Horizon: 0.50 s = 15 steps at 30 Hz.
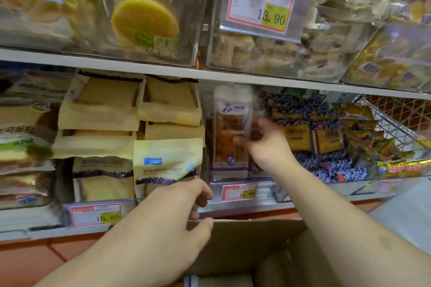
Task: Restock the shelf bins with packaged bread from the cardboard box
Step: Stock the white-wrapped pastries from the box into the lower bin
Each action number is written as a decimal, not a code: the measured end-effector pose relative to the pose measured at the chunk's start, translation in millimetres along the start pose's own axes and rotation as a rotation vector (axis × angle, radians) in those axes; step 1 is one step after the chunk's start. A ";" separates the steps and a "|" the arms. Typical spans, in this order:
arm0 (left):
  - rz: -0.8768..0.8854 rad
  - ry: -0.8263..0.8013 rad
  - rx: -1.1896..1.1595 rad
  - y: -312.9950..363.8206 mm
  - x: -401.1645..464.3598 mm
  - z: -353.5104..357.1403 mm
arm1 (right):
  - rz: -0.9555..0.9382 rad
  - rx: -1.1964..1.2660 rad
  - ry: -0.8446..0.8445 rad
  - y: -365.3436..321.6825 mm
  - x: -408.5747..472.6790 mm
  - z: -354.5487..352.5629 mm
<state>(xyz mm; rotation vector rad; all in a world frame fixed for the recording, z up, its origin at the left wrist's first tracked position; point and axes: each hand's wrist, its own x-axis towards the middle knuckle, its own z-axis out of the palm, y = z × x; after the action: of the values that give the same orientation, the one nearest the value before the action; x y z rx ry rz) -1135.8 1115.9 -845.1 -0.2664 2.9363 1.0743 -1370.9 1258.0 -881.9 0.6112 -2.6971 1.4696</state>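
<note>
Reaching over the cardboard box (245, 247), where one more pack (219, 281) shows at the bottom edge, we steady ourselves with the left hand (186, 207), fingers loosely curled over the box's far rim and holding nothing. Farther in, our right hand (263, 144) pinches a clear bread pack (229, 133) standing upright in the middle shelf bin (235, 190). We judge it best to push it fully back, label facing out, upright beside its neighbour.

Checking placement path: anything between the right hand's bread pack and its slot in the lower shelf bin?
Nothing visible. The right hand already holds the clear-wrapped brown bread pack upright inside the clear plastic shelf bin, beside another like it. The open cardboard box sits below.
</note>
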 end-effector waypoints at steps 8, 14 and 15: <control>0.015 -0.021 0.027 -2.8 -3.5 -0.9 | -0.044 -0.301 0.008 6.6 -16.3 13.9; 0.011 -0.034 0.066 -8.0 -5.3 -2.8 | 0.046 -0.289 -0.138 -1.9 -26.3 15.1; 0.013 -0.037 0.077 -9.4 -5.6 -3.0 | 0.047 -0.303 -0.140 -2.7 -27.2 13.4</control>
<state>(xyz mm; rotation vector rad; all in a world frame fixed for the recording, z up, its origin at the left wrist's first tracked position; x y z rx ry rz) -1128.6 1107.9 -848.5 -0.2247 2.9427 0.9545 -1342.5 1254.9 -892.5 0.6576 -2.9748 1.0274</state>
